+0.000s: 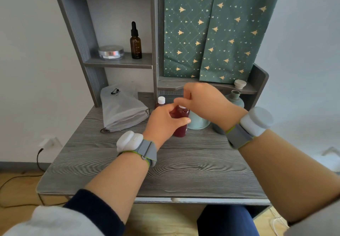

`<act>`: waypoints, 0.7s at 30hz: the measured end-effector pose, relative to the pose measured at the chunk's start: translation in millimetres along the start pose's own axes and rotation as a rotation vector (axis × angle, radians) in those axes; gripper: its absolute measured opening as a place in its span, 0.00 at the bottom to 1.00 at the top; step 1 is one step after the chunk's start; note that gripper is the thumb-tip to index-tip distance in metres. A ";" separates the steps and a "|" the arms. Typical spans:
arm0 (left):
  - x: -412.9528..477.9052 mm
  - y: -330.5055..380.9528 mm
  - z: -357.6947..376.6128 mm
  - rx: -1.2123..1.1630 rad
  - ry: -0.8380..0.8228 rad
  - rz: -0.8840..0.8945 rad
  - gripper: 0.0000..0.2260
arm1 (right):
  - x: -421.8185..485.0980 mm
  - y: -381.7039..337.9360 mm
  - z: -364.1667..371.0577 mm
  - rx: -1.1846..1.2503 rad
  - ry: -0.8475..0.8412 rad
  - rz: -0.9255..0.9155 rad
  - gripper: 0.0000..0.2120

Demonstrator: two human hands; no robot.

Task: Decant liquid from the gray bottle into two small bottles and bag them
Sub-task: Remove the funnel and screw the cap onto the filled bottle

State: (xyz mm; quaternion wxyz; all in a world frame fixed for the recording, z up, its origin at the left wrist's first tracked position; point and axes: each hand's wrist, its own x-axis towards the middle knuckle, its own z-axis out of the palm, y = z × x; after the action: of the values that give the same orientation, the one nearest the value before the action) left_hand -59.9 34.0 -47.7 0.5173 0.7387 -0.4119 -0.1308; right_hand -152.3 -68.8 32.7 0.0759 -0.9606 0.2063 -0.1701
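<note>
A small bottle (181,123) full of dark red liquid stands on the grey wooden desk (165,165). My left hand (163,123) grips its body. Over its top my right hand (200,99) pinches the white cap. Behind it stands a second small bottle (161,101) with a white cap, mostly hidden by my left hand. The grey-green bottle (236,98) stands uncapped at the back right, partly behind my right wrist. Its round stopper (240,84) lies on the low shelf above. A grey drawstring bag (121,108) lies flat at the back left.
A pale blue-green cup-like vessel (198,122) stands just right of the held bottle. On the upper shelf are an amber dropper bottle (135,44) and a silver round tin (110,52). A green patterned cloth (217,29) hangs at the back right.
</note>
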 end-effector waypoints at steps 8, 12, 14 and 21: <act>-0.5 0.4 0.1 -0.015 -0.008 0.019 0.13 | -6.5 2.1 -1.5 0.137 -0.002 0.010 0.15; -0.3 0.4 2.8 -0.046 -0.016 0.010 0.19 | -10.5 10.0 -12.1 0.232 -0.061 -0.018 0.10; 0.5 0.8 3.6 -0.033 -0.022 0.013 0.20 | -12.5 12.3 -14.6 0.233 -0.106 -0.044 0.14; 0.5 2.8 5.4 -0.031 -0.033 0.029 0.18 | -13.5 10.7 -15.4 0.173 -0.085 -0.059 0.11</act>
State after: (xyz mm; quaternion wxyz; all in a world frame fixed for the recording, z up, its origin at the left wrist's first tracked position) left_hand -64.2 29.8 -47.5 0.5237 0.7223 -0.4288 -0.1419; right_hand -173.4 -73.9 40.7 0.1623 -0.9624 0.1589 -0.1486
